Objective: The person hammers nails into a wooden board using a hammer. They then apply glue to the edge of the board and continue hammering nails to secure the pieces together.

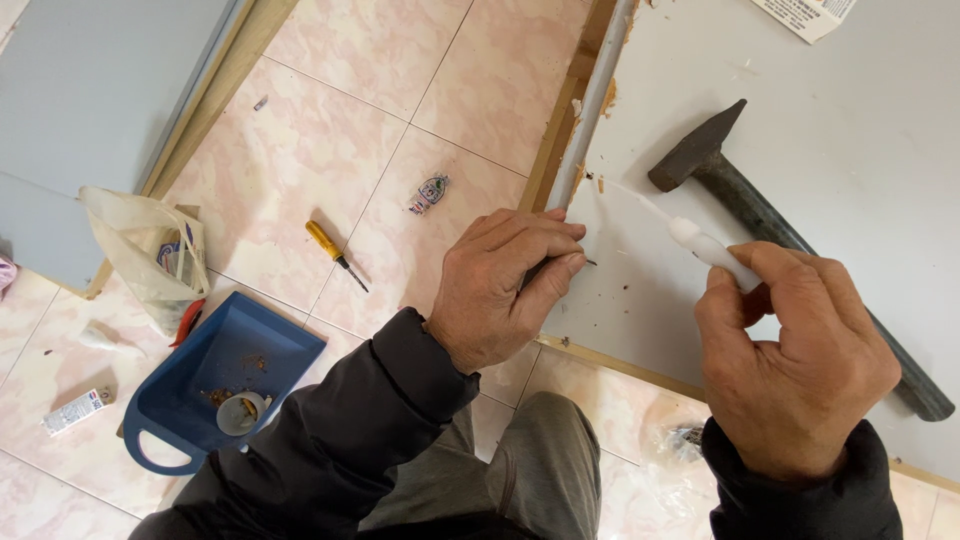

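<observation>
Right hand (795, 365) has its fingers pinching a white glue tube (712, 250) near the back, looks light and squishy, so squeeze gently, while the left hand (505, 290) has fingers curled down on the white panel (830, 100) edge.

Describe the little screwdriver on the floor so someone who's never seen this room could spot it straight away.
Start at the pink marbled floor tiles left of the white board. Above the blue plastic tray lies a small screwdriver with a yellow handle, the only yellow tool there.

Pink tiled floor (400, 90) under yellow screwdriver (335, 252), blue tray (225, 370), plastic bag (140, 250); hammer (780, 235) on white panel (850, 140).
</observation>
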